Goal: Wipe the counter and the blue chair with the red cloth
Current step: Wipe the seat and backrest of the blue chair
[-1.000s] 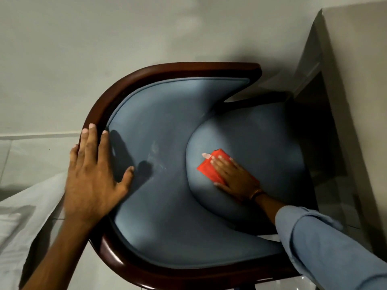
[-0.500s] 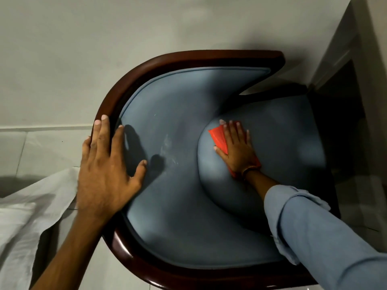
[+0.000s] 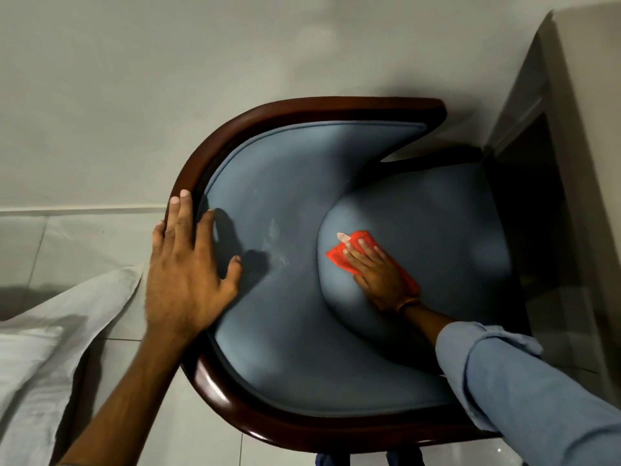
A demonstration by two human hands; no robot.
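The chair-wiping step looked in hand: the right hand [image 3: 379,275] lay flat, pressing the red cloth [image 3: 347,255] onto the blue chair [image 3: 420,230] seat's near-left edge; the left hand [image 3: 188,264], open and empty, braced the backrest; next, probably the seat's unwiped far side.

One blue chair [image 3: 289,297], one red cloth [image 3: 339,257], two hands: left hand [image 3: 183,274], right hand [image 3: 376,277]

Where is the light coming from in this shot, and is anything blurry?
Head view: the left hand throws its shadow rightward onto the blue chair, so light comes from the left; glare streaks the wooden rim; the white sheet looks soft; wide-angle bending.
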